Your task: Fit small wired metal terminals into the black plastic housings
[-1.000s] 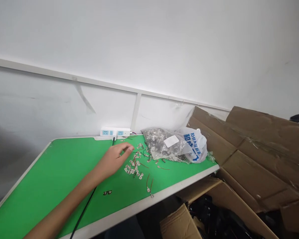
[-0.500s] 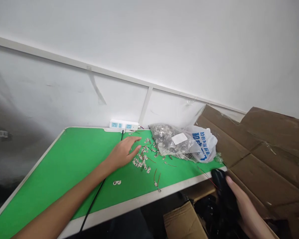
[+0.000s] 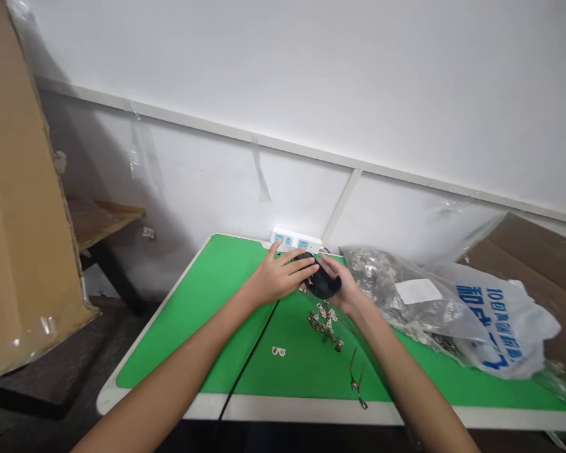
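Note:
A smooth, black, rounded piece [image 3: 324,280], looking like a plastic housing, is held between my two hands above the green tabletop. My right hand [image 3: 343,284] grips it from the right side, thumb at the top. From the left, my left hand [image 3: 280,275] lays its fingers over the piece, with the thumb raised. Beneath and in front lie several small metal contact plates [image 3: 324,321] in a loose heap. Closer to the front edge are a pair of plates [image 3: 278,352] and parts with thin wires [image 3: 357,384].
A white power strip [image 3: 296,240] sits at the table's back edge, and a black cable [image 3: 249,358] crosses the green tabletop [image 3: 188,327]. Bags of metal parts [image 3: 387,283] lie on the right. Cardboard [image 3: 509,248] leans behind them; another sheet [image 3: 23,189] stands left.
My right hand has brought the black piece up from beyond the table's front edge to over the tabletop. My left hand has come onto it. The view has swung left.

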Demonstrator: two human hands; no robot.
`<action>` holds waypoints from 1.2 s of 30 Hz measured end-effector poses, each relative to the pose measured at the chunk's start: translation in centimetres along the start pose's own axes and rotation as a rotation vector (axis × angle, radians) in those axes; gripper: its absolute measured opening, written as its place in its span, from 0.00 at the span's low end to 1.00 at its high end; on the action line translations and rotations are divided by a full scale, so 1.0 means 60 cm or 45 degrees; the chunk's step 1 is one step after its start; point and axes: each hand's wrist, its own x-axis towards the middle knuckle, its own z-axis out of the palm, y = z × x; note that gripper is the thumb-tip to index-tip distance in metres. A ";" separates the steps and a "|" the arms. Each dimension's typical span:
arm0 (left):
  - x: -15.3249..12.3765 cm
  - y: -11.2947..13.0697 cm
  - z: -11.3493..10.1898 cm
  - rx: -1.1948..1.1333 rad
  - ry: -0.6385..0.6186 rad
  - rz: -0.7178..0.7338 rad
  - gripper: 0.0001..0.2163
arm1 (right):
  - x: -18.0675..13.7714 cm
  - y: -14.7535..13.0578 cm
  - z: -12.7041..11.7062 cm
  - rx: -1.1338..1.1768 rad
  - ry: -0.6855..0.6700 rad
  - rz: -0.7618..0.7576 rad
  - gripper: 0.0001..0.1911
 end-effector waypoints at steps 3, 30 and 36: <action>-0.001 -0.004 0.002 -0.048 0.009 -0.077 0.16 | 0.022 0.012 -0.011 -0.105 -0.123 0.085 0.35; 0.018 0.038 0.010 -0.589 0.287 -0.263 0.17 | -0.001 0.044 -0.027 -0.513 0.258 -0.860 0.38; 0.012 0.040 0.026 -0.408 0.328 0.132 0.22 | -0.007 0.053 -0.023 -0.634 0.184 -0.905 0.37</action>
